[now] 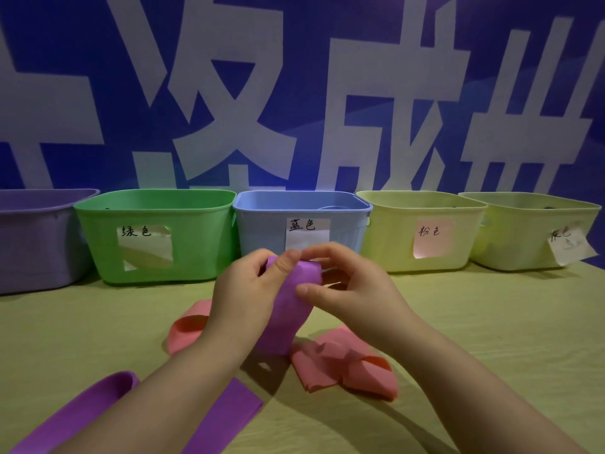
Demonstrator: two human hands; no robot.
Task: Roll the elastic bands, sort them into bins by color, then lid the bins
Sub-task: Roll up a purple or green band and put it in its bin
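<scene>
A blue backdrop (327, 21) with huge white characters closes off the far side, and the table (491, 322), under a yellow-green cloth, runs right up to it. Five lidless bins stand in a row along that far edge, each just beside the next: a purple bin (36, 244) cut off at the left, a green bin (196, 244), a blue bin (262, 231) and two pale yellow bins (386, 237) (510, 237). A broad stretch of cloth lies between the yellow bins and the right forearm.

Two flat purple strips (82, 407) (226, 411) lie near the front left edge, with a looped pink band (186, 326) behind the left wrist and a crumpled pink band (343, 365) under the right.

The purple elastic band (291, 309) is held up before the blue bin, its top curled over, its tail reaching the cloth between the pink ones. The left hand (239, 290) pinches the top; the right hand (347, 290) grips it, thumb pressed on the face
</scene>
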